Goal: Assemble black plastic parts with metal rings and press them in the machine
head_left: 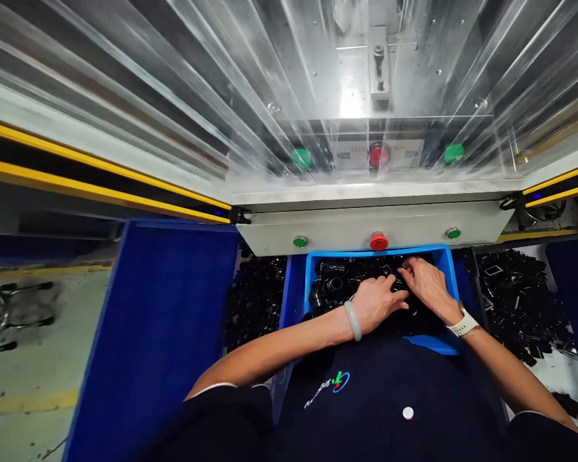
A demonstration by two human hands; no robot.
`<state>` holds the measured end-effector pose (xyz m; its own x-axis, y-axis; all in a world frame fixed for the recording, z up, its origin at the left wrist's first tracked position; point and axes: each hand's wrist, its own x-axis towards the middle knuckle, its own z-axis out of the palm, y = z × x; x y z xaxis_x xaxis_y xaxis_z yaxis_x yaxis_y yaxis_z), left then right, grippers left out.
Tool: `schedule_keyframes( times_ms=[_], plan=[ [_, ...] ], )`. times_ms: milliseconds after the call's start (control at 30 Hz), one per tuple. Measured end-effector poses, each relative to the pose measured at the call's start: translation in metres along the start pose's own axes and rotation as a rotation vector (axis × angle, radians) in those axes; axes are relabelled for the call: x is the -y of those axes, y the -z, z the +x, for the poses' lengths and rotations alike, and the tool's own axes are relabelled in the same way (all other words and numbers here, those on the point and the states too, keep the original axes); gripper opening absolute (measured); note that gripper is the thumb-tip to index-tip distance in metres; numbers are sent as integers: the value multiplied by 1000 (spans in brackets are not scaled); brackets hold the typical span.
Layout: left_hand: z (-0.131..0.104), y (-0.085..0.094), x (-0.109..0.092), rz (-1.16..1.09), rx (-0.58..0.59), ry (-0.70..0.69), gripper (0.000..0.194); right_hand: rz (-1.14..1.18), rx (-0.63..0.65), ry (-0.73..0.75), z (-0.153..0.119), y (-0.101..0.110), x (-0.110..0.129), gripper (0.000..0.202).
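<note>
A light-blue bin holds a heap of glossy black parts, some of them ring-shaped or tubular. Over the middle of the heap is my left hand, with a pale bangle at its wrist. Its fingers are bent together, and whatever lies in them is hidden. My right hand, wearing a white watch, reaches in from the bin's right side. Thumb and fingers come together in a pinch near my left fingertips. What it grips is too small and dark to make out.
Behind the bin, a machine's front panel carries a red button and two green ones. Ribbed clear sheeting rises above it. Loose black pieces lie heaped at left and right. A blue panel stands left.
</note>
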<state>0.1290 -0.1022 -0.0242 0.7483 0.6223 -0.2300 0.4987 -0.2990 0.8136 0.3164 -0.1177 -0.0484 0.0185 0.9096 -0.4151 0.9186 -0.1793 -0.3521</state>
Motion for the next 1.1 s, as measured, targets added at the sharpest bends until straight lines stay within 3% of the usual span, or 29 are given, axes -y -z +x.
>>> schedule_keyframes(
  times_ms=[100,233,367,467,567,700,833,1100],
  plan=[
    [2,4,4,62,32,67,25,36,-9,-4,1,3,-7,22],
    [-14,33,9,-64,-59,144,18,114,-28,34,-5,13,-13,21],
    [-33,57,13,-735,-242,316,39,298,-63,104,-15,26,-14,24],
    [-41,62,11,-1254,-316,403,44,517,-117,80,-25,38,-11,30],
    [-42,59,5,-1453,-435,397,42,724,-164,-11,-34,53,-2,36],
    [-37,56,-2,-1483,-436,378,51,911,-248,-10,-41,73,19,41],
    [-33,56,-8,-1412,-431,352,41,854,-191,84,-44,87,39,34],
    [-33,54,-16,-1155,-523,238,30,808,-110,141,-33,89,57,31]
  ],
)
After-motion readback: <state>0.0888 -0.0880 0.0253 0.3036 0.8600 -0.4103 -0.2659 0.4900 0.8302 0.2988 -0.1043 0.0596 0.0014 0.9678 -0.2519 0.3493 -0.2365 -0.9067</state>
